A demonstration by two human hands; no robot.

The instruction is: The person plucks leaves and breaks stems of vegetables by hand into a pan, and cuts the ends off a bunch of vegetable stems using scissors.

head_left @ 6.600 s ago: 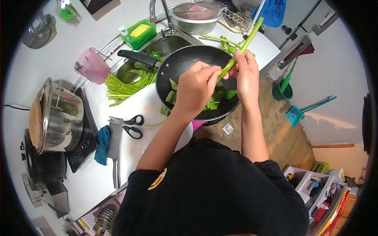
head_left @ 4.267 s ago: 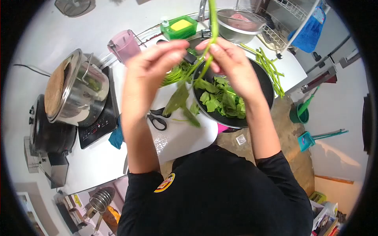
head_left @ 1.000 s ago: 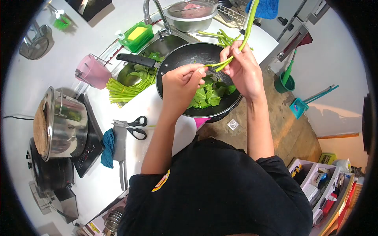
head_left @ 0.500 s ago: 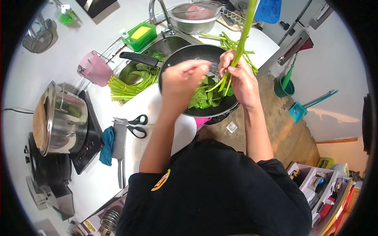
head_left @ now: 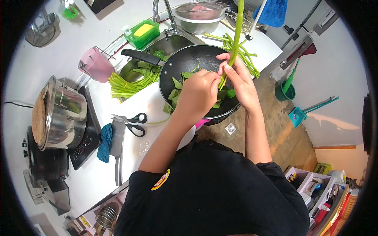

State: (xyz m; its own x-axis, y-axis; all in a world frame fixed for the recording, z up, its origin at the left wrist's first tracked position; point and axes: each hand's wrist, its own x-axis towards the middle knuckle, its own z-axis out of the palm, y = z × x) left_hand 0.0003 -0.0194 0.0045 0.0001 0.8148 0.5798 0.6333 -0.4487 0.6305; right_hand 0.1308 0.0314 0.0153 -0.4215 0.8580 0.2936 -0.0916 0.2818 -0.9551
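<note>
My right hand (head_left: 242, 84) is closed around a long green vegetable stalk (head_left: 237, 37) that points up past the top of the view. Close beside it, my left hand (head_left: 198, 93) is closed in a pinch at the stalk's lower end; its fingertips are partly hidden. Both hands are over a black frying pan (head_left: 179, 61) with a black handle. Torn green leaves (head_left: 173, 94) lie inside the pan, partly covered by my left hand. A bundle of uncut stalks (head_left: 130, 84) rests by the sink, and bare stalks (head_left: 246, 59) lie on the counter beyond the pan.
Scissors (head_left: 134, 124) and a cleaver (head_left: 118, 147) with a blue cloth (head_left: 104, 142) lie on the left. A steel pot (head_left: 67, 112) stands by a black cooktop (head_left: 84, 137). Behind the pan are the sink (head_left: 177, 41), a green soap holder (head_left: 147, 39) and a covered bowl (head_left: 199, 25).
My left hand has come down and right from above the pan to the stalk's lower end, and its fingers have closed. My right hand still grips the stalk.
</note>
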